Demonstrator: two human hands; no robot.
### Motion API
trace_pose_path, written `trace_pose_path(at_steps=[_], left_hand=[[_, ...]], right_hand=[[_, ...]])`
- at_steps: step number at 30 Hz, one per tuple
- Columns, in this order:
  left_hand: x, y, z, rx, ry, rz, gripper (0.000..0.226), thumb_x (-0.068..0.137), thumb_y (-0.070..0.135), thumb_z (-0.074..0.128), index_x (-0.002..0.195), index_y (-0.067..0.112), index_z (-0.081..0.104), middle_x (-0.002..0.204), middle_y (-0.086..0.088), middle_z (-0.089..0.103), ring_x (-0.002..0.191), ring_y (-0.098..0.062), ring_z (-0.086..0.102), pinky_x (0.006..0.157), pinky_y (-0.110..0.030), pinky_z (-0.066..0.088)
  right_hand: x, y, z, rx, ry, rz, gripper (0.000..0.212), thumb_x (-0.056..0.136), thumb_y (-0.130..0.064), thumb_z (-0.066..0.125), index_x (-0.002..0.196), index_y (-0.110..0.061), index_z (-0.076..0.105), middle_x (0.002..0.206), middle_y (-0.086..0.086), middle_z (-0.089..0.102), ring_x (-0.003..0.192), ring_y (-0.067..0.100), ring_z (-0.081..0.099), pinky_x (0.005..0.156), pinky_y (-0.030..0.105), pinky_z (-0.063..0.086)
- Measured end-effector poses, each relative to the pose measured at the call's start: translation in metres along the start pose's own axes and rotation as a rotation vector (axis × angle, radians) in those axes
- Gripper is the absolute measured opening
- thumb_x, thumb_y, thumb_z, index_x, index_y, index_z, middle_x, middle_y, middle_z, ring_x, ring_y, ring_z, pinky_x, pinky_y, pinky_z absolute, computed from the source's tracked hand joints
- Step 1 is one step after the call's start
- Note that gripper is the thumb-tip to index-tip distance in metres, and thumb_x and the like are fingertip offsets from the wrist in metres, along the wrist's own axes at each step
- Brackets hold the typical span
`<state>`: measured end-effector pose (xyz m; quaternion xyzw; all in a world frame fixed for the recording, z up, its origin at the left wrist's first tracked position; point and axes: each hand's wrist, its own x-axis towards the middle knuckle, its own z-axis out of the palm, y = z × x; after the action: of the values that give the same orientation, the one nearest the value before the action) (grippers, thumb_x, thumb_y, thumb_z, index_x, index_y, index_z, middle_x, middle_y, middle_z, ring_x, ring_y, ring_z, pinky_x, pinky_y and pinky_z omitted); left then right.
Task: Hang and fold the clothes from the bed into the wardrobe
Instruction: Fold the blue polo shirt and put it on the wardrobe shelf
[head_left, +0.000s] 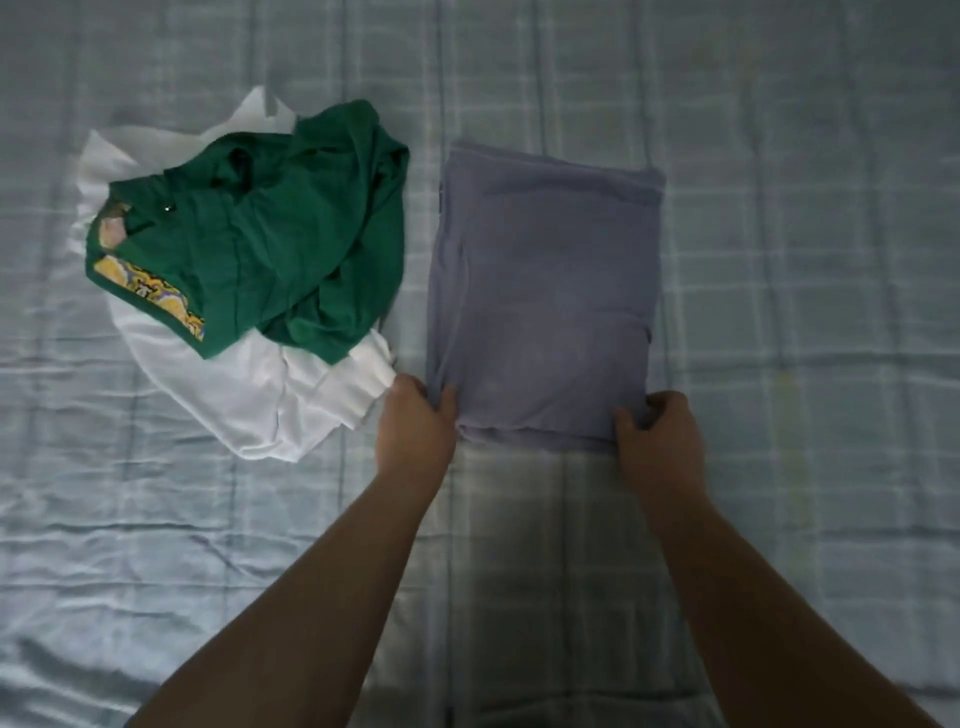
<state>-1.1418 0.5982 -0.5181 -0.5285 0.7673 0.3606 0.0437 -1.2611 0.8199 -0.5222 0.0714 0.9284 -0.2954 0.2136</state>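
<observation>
1. Both forearms reach over the checked bed sheet (779, 260).
2. Left hand (415, 421) and right hand (657, 434) each pinch a near corner of the folded purple garment (545, 291).
3. Green shirt (270, 244) lies crumpled atop a white garment (249, 395), just left.

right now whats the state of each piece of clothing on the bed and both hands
purple garment: folded into a flat rectangle on the bed, near corners held.
green garment: crumpled, unfolded, lying on the white one.
white garment: spread loosely, unfolded, under the green one.
left hand: pinches the purple garment's near left corner.
right hand: grips its near right corner.
bed sheet: checked, wrinkled.
</observation>
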Motion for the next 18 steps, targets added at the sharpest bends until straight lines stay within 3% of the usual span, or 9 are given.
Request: trace_pose_path(at_steps=[4, 6, 8, 10, 13, 15, 18], left_hand=[[0.002, 0.001, 0.003, 0.072, -0.145, -0.031, 0.035, 0.095, 0.042, 0.058, 0.077, 0.013, 0.051, 0.066, 0.004, 0.050, 0.072, -0.025, 0.052, 0.062, -0.031, 0.032], [0.003, 0.001, -0.002, -0.016, -0.140, -0.071, 0.033, 0.092, 0.040, 0.062, 0.073, 0.015, 0.053, 0.065, 0.002, 0.056, 0.067, -0.027, 0.060, 0.060, -0.033, 0.042], [0.002, 0.001, -0.007, -0.223, -0.168, -0.164, 0.026, 0.091, 0.034, 0.067, 0.075, 0.018, 0.056, 0.070, 0.000, 0.060, 0.057, -0.021, 0.065, 0.060, -0.036, 0.055], [-0.005, 0.002, -0.008, -0.354, -0.302, -0.273, 0.022, 0.094, 0.028, 0.068, 0.083, 0.010, 0.062, 0.074, -0.003, 0.058, 0.048, -0.013, 0.061, 0.057, -0.033, 0.058], [-0.016, 0.002, 0.000, -0.393, -0.393, -0.340, 0.020, 0.094, 0.023, 0.069, 0.096, 0.004, 0.062, 0.089, -0.009, 0.060, 0.072, -0.018, 0.063, 0.053, -0.030, 0.060], [-0.019, 0.002, 0.006, -0.404, -0.403, -0.337, 0.020, 0.093, 0.024, 0.069, 0.095, 0.006, 0.062, 0.096, -0.009, 0.065, 0.081, -0.017, 0.067, 0.051, -0.026, 0.058], [-0.020, 0.001, 0.012, -0.433, -0.394, -0.330, 0.022, 0.093, 0.026, 0.069, 0.103, 0.007, 0.063, 0.088, -0.008, 0.069, 0.070, -0.014, 0.067, 0.050, -0.025, 0.053]], right_hand=[[0.003, -0.004, -0.005, -0.169, -0.144, -0.046, 0.022, 0.088, -0.034, 0.064, 0.088, -0.015, 0.053, 0.092, 0.016, 0.065, 0.090, 0.036, 0.063, 0.068, 0.030, 0.034], [0.007, -0.004, -0.010, -0.185, -0.175, -0.054, 0.017, 0.090, -0.027, 0.061, 0.086, -0.011, 0.058, 0.092, 0.020, 0.065, 0.091, 0.040, 0.063, 0.068, 0.032, 0.035], [0.013, -0.001, -0.017, -0.110, -0.187, -0.011, 0.016, 0.090, -0.021, 0.061, 0.082, -0.007, 0.060, 0.083, 0.020, 0.063, 0.090, 0.041, 0.064, 0.068, 0.034, 0.038], [0.019, 0.006, -0.022, 0.013, -0.206, 0.073, 0.020, 0.090, -0.020, 0.063, 0.088, 0.000, 0.066, 0.086, 0.023, 0.066, 0.090, 0.041, 0.066, 0.072, 0.042, 0.049], [0.015, 0.018, -0.026, 0.259, -0.272, 0.216, 0.014, 0.091, -0.013, 0.062, 0.092, -0.001, 0.067, 0.094, 0.026, 0.067, 0.088, 0.041, 0.067, 0.084, 0.055, 0.057], [0.011, 0.023, -0.025, 0.367, -0.257, 0.263, 0.012, 0.092, -0.011, 0.062, 0.080, -0.011, 0.065, 0.086, 0.017, 0.066, 0.074, 0.027, 0.066, 0.079, 0.050, 0.060], [0.010, 0.024, -0.026, 0.435, -0.253, 0.272, 0.013, 0.093, -0.006, 0.061, 0.082, -0.010, 0.064, 0.086, 0.014, 0.064, 0.074, 0.024, 0.064, 0.068, 0.039, 0.060]])
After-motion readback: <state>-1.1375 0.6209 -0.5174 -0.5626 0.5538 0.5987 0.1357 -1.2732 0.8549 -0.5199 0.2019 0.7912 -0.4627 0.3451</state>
